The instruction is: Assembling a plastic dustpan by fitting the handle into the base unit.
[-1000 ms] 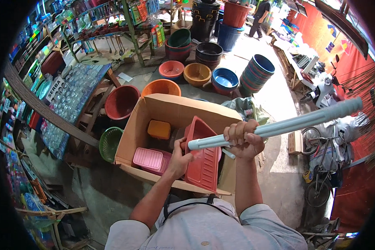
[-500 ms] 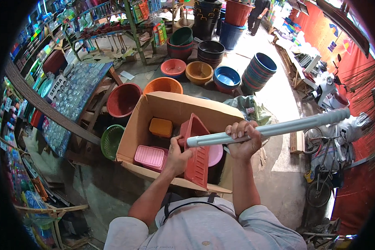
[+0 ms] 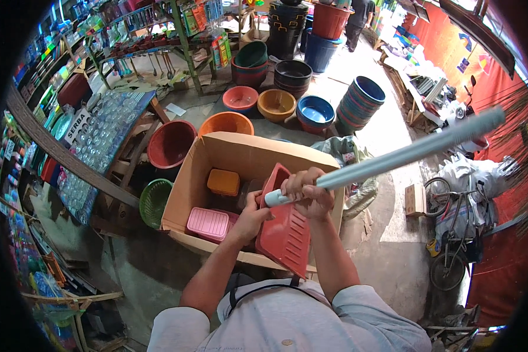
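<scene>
A red ribbed dustpan (image 3: 284, 234) is tilted over a cardboard box (image 3: 258, 151). My left hand (image 3: 249, 224) is closed on the dustpan around its socket. A long pale grey-blue handle (image 3: 405, 151) meets the socket and slants up to the right; how deep its end sits in there is hidden. Wrapped round the handle close to its lower end is my right hand (image 3: 309, 195). Inside the box lie a pink lidded container (image 3: 208, 223) and an orange container (image 3: 223, 182); the dustpan and my arms cover part of the contents.
Beyond the box stand an orange basin (image 3: 226, 123), a red basin (image 3: 171, 145), a blue basin (image 3: 315, 111) and a tall basin stack (image 3: 361, 105). A green basket (image 3: 154, 202) and a goods table (image 3: 108, 146) are left. A bicycle (image 3: 450, 258) stands right.
My right hand has slid down the handle toward the dustpan. The handle's far end has swung upward and is blurred. The dustpan has tipped, its front edge shifting right and nearer me.
</scene>
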`<state>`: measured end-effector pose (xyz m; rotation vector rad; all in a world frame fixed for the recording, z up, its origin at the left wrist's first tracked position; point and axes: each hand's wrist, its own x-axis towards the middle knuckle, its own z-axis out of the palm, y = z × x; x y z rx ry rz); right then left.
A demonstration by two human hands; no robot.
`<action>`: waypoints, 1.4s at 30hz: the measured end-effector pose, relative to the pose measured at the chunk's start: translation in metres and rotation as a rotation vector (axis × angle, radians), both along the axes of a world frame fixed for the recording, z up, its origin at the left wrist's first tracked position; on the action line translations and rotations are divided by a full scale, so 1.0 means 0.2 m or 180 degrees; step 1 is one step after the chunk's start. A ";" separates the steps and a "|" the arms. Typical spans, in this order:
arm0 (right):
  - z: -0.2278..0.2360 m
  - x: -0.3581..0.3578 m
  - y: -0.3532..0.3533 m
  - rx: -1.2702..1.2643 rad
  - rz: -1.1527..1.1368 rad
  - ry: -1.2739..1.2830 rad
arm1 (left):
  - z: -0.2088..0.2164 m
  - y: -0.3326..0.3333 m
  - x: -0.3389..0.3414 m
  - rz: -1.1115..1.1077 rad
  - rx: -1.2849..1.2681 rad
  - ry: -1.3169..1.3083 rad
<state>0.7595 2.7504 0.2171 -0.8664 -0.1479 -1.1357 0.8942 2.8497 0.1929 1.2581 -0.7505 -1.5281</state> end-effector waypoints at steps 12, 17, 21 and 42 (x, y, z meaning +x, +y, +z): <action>-0.12 0.03 0.03 0.0757 -0.0449 -0.0074 | -0.21 0.00 -0.04 0.0372 -0.0225 -0.0865; -0.16 -0.06 0.04 0.0964 -0.0878 0.1410 | -0.35 -0.05 0.09 0.0304 -0.0016 -0.0409; -0.27 -0.68 -0.20 0.0718 -0.1085 -0.0209 | -0.54 0.00 0.32 0.0522 -0.0451 -0.0226; 0.27 -1.16 -0.04 0.0482 -0.2940 0.2714 | -0.67 -0.03 0.45 0.0909 -0.1509 -0.1068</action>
